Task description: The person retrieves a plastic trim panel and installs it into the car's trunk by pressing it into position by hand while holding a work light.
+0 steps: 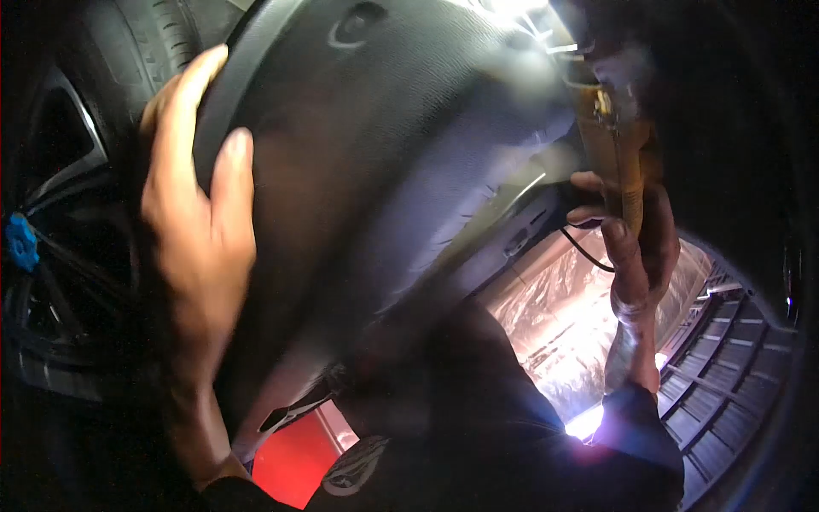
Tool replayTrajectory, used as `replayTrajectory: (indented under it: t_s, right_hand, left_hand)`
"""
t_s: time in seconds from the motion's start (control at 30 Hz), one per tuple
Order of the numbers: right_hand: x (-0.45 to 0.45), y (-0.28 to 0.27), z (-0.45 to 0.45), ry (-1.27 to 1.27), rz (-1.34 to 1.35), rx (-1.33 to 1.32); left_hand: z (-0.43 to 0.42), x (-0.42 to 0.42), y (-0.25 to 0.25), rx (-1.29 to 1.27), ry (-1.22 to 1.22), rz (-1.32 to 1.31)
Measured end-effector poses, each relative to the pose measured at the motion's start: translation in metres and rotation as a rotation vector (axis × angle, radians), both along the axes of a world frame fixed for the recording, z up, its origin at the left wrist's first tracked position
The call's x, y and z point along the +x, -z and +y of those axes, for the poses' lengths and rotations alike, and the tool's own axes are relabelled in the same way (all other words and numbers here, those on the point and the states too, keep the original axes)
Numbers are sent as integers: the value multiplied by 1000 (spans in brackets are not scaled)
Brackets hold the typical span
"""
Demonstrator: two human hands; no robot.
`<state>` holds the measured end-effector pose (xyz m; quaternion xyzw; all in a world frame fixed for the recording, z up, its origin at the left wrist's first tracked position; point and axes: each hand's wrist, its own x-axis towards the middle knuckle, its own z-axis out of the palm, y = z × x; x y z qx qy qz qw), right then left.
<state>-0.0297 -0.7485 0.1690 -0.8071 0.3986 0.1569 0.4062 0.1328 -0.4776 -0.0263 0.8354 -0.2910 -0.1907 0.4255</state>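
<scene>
My left hand (198, 196) lies along the edge of a large dark textured panel (341, 136), its fingers and thumb apart. Beside it on the left is a tyre with a dark spoked wheel (72, 183). On the right, my right hand (636, 243) is wrapped round the lower part of a yellowish-brown cylindrical tool (607, 128), which stands nearly upright. A thin black cable (587, 254) curves beside that hand. The tool's upper end is partly lost in glare and shadow.
A blue cap (21, 242) sits at the wheel's centre. Shiny clear plastic sheeting (567, 316) shows below the panel, near a bright light. A ribbed grid structure (725, 358) is at the lower right. Something red (299, 456) shows at the bottom.
</scene>
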Motion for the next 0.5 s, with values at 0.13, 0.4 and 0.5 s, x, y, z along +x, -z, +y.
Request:
replayTrajectory:
  t_s: [0.13, 0.4, 0.5]
  right_hand:
    - [-4, 4, 3, -58, -58, -105]
    - [-7, 10, 6, -141, -48, -289]
    - [-7, 8, 5, -169, -22, -346]
  left_hand:
    - [6, -48, -96, -134, 143, 185]
    - [-61, -145, -104, -245, 238, 505]
    - [-92, -140, -84, -157, 153, 665]
